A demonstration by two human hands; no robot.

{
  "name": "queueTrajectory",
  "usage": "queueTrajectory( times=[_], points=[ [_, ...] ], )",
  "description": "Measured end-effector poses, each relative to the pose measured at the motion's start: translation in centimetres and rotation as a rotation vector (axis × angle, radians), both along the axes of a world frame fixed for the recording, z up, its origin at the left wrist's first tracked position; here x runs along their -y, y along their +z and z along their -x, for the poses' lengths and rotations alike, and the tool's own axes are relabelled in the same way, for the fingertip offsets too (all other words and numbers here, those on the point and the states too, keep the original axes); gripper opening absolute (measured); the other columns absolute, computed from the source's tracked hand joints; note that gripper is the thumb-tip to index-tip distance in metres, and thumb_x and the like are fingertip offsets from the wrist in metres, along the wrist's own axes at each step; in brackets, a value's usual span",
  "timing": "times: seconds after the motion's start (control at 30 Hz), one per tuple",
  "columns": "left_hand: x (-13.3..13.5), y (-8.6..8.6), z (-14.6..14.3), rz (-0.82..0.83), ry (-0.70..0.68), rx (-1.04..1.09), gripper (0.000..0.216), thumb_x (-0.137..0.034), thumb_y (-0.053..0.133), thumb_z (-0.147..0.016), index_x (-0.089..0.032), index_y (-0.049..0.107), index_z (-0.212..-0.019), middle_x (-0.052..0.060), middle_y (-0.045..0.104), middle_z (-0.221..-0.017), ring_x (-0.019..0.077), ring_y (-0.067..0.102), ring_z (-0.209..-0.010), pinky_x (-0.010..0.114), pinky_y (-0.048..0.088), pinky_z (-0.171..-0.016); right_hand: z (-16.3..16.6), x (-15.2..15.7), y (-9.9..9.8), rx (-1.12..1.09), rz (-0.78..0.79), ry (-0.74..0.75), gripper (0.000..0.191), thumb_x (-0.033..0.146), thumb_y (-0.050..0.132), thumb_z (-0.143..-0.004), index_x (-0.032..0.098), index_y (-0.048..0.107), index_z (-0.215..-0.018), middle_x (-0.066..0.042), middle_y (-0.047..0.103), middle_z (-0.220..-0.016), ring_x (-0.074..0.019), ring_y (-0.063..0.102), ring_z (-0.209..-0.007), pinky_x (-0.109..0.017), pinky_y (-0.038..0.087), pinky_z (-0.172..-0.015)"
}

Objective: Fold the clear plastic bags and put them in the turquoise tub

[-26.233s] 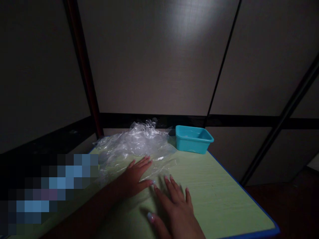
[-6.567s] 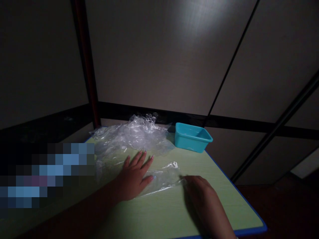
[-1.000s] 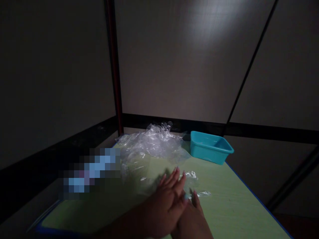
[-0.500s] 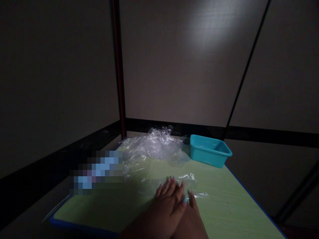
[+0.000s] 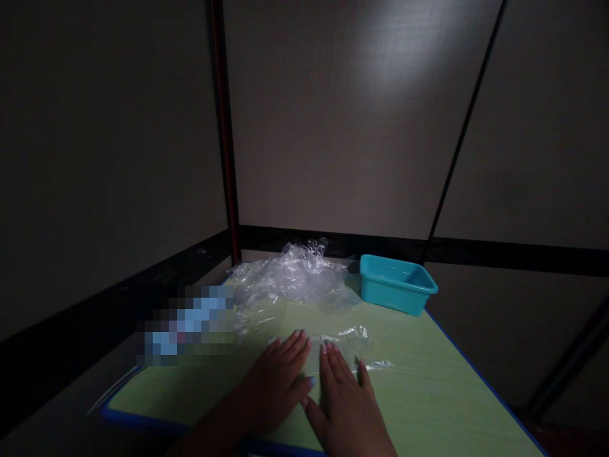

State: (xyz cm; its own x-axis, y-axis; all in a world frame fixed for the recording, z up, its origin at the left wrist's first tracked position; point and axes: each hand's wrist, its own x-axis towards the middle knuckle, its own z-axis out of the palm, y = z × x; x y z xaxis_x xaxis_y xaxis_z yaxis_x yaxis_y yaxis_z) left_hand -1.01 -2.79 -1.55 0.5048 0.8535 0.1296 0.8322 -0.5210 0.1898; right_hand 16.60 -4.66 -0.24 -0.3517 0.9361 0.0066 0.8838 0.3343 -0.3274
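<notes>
A thin, crinkled piece of clear plastic film (image 5: 352, 346) lies flat on the green table, its right side ending in shiny narrow folds. My left hand (image 5: 280, 374) rests palm down over its left part, fingers stretched out. On the film's middle lies my right hand (image 5: 342, 397), also flat, with the thumb spread toward the left thumb. Both hands hold nothing between their fingers. The hands cover part of the film, so its full outline cannot be made out.
Behind the hands, a loose heap of crumpled clear plastic (image 5: 299, 276) spreads over the table's far end. A turquoise basin (image 5: 394, 298) stands at the back right edge. At left is a blurred-out bluish item (image 5: 190, 320). The table (image 5: 428, 381) has a blue edge; walls enclose it behind.
My left hand has come off the top of my right hand and shifted left. Both hands now lie side by side on the plastic film.
</notes>
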Motion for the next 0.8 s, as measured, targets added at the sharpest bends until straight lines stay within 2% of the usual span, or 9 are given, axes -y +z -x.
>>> queueTrajectory(
  times=[0.13, 0.3, 0.53, 0.8],
  points=[
    [-0.6, -0.6, 1.5, -0.037, -0.002, -0.020, 0.055, -0.042, 0.038, -0.094, -0.022, 0.025, -0.144, 0.009, 0.022, -0.150, 0.0243, 0.021, -0.137, 0.046, 0.024, -0.110, -0.2, -0.1, -0.6, -0.006, -0.015, 0.004, 0.076, 0.061, 0.033, -0.086, 0.013, 0.023, -0.143, -0.008, 0.017, -0.148, -0.0251, 0.015, -0.138, -0.054, 0.002, -0.111],
    [-0.8, -1.5, 2.9, -0.115, 0.067, -0.049, 0.056, -0.047, 0.035, -0.095, -0.020, 0.027, -0.144, 0.011, 0.023, -0.149, 0.0262, 0.024, -0.136, 0.046, 0.027, -0.108, -0.6, -0.4, -2.0, -0.056, -0.081, 0.038, 0.078, 0.066, 0.030, -0.086, 0.015, 0.020, -0.144, -0.007, 0.015, -0.149, -0.0244, 0.014, -0.139, -0.053, 0.003, -0.111],
    [-0.4, -1.4, 2.8, -0.101, 0.125, -0.095, 0.058, -0.050, 0.034, -0.094, -0.023, 0.026, -0.144, 0.010, 0.023, -0.149, 0.0269, 0.024, -0.136, 0.047, 0.027, -0.108, -0.6, 0.3, -0.6, -0.023, 0.020, 0.011, 0.076, 0.063, 0.033, -0.086, 0.013, 0.023, -0.143, -0.007, 0.017, -0.149, -0.0258, 0.015, -0.138, -0.052, 0.004, -0.112],
    [-0.1, -0.9, 2.7, -0.079, 0.049, -0.098, 0.053, -0.049, 0.032, -0.095, -0.032, 0.021, -0.144, 0.004, 0.022, -0.150, 0.0252, 0.022, -0.137, 0.051, 0.021, -0.109, -1.4, 0.7, -0.4, -0.091, 0.019, 0.047, 0.072, 0.060, 0.036, -0.087, 0.017, 0.026, -0.144, -0.005, 0.018, -0.149, -0.0263, 0.016, -0.138, -0.054, 0.000, -0.111]
  ],
)
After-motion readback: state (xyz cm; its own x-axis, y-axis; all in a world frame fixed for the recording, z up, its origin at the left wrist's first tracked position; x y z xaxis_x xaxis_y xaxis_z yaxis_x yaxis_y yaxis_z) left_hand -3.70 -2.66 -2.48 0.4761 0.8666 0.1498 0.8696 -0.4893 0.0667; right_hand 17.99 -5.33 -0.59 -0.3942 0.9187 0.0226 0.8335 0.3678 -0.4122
